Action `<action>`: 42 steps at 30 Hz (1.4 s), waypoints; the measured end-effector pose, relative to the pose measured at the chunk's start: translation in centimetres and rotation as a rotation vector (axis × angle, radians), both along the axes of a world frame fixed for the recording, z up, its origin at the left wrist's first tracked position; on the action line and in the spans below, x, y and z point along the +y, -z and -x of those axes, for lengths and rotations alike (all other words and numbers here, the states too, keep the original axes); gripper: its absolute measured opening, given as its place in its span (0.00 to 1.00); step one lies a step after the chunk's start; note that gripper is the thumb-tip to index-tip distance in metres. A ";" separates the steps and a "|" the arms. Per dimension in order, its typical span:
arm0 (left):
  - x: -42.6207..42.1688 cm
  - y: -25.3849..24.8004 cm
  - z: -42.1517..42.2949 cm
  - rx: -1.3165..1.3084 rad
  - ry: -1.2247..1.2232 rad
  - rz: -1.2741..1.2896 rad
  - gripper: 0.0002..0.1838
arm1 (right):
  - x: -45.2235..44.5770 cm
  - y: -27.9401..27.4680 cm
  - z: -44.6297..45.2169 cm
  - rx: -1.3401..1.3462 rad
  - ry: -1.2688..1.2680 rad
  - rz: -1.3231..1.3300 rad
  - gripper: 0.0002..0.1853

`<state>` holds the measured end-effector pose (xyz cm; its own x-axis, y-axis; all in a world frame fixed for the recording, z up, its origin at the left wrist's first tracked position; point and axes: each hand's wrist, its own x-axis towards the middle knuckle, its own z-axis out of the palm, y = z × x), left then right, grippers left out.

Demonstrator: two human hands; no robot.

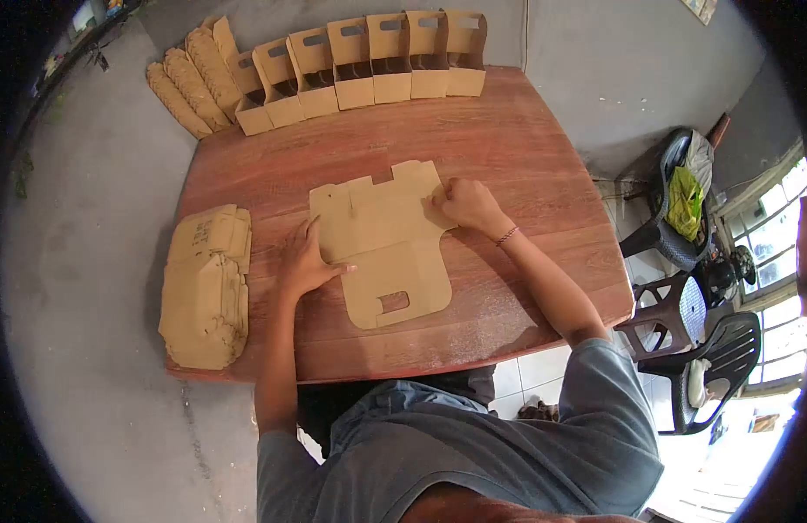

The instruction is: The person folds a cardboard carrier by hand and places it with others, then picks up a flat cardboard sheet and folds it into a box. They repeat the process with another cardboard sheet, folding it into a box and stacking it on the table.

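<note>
Brown cardboard [382, 213] lies flat, notched; at its left edge the left hand [304, 261], fingers spread; at its right, the right hand [471, 207], fingers curled, grip unclear.

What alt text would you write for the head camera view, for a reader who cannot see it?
A left hand and a right hand are at opposite edges of a flat cardboard cutout on a reddish-brown table. Folded cardboard carriers stand in a row along the far side; a stack of cardboard lies at the left.
</note>
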<state>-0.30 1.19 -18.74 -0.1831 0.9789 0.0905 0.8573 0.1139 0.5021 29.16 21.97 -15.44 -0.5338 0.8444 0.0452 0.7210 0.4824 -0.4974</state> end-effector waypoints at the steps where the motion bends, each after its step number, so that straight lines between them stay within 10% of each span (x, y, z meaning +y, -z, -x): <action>1: -0.1 -0.3 -0.1 0.004 0.004 -0.001 0.67 | -0.3 0.0 0.0 0.051 0.002 0.014 0.24; 11: 2.1 1.1 -0.8 -0.089 -0.042 -0.190 0.58 | -3.3 -1.5 0.1 1.154 0.038 0.933 0.24; 25: 2.7 2.2 -4.2 -0.386 0.064 -0.660 0.36 | -4.5 0.4 1.1 1.046 -0.223 0.699 0.41; 28: 2.5 20.3 6.2 -0.708 -0.109 -0.188 0.41 | -5.3 0.2 1.4 1.245 -0.264 0.865 0.42; 37: 1.6 3.1 -3.4 -1.423 0.273 -0.503 0.38 | -5.6 -4.0 0.2 1.119 -0.313 0.627 0.52; 42: -0.7 3.4 1.3 -1.180 0.121 -0.361 0.41 | -6.4 -7.8 0.4 1.004 -0.426 0.307 0.64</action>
